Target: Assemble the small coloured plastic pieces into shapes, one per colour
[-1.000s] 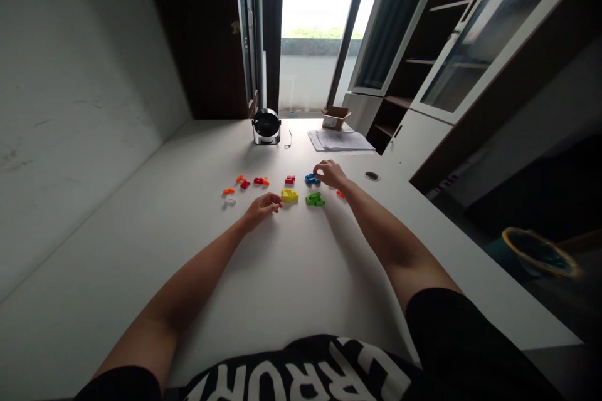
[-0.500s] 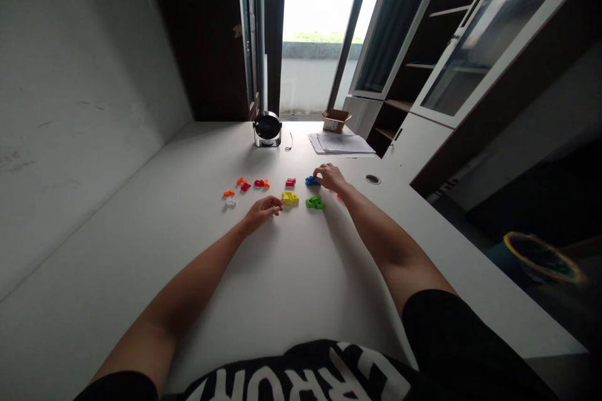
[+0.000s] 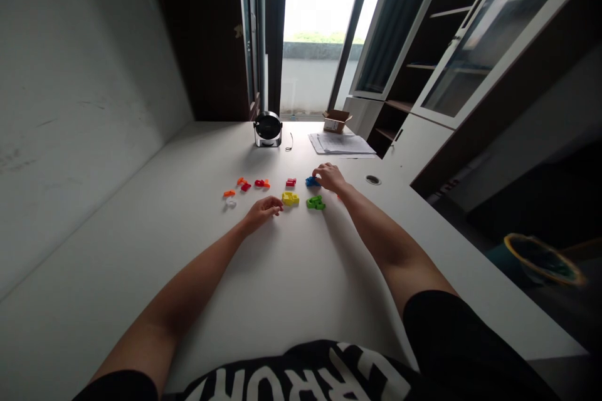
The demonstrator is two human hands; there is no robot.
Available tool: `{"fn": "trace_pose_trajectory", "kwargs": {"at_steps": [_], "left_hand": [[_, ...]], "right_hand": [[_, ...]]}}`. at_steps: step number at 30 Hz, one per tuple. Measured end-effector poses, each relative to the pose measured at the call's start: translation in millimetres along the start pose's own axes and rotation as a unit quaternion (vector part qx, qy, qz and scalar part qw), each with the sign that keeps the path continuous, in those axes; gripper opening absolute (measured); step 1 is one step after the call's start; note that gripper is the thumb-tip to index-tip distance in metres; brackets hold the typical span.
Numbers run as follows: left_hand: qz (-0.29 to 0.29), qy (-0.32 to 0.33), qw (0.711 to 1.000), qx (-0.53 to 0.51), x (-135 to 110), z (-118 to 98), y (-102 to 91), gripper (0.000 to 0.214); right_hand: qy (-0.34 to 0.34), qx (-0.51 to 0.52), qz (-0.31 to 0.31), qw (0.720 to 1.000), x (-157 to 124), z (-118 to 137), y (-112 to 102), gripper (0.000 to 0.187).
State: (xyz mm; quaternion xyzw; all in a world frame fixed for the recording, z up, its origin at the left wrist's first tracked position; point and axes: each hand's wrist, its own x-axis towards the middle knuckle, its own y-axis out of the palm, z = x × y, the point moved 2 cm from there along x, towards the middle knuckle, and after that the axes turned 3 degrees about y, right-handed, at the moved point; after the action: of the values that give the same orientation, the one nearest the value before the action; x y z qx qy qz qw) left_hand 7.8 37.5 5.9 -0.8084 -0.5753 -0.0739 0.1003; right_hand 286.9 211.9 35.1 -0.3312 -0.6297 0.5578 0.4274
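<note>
Small coloured plastic pieces lie in a loose row on the white table. My right hand is curled over the blue piece, fingertips pinching its right end. Just in front of it sits the green piece. My left hand rests on the table with its fingers loosely curled, the fingertips almost touching the yellow piece. A red piece lies behind the yellow one. Further left lie red and orange pieces, an orange piece and a white piece.
A small black fan stands at the table's far end. Beside it lie a stack of papers and an open cardboard box. A cable hole lies right of my right hand. Glass-door cabinets line the right side.
The view has shifted slightly. My right hand stays on the blue piece, now covering more of it. My left hand has barely moved.
</note>
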Motion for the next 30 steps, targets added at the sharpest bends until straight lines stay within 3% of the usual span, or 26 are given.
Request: {"fn": "trace_pose_trajectory", "kwargs": {"at_steps": [23,27,30], "left_hand": [[0.000,0.014,1.000,0.024,1.1,1.6,1.4,0.020],[-0.074,0.034,0.981,0.176,0.2,1.7,-5.8,0.014],[-0.152,0.053,0.924,0.348,-1.2,-3.9,-15.9,0.014]], "right_hand": [[0.026,-0.007,-0.013,1.000,-4.5,13.0,-4.9,0.027],[0.035,0.039,-0.058,0.997,-16.1,25.0,-13.2,0.026],[0.033,0.094,-0.093,0.991,-34.6,48.4,-24.4,0.023]]}}
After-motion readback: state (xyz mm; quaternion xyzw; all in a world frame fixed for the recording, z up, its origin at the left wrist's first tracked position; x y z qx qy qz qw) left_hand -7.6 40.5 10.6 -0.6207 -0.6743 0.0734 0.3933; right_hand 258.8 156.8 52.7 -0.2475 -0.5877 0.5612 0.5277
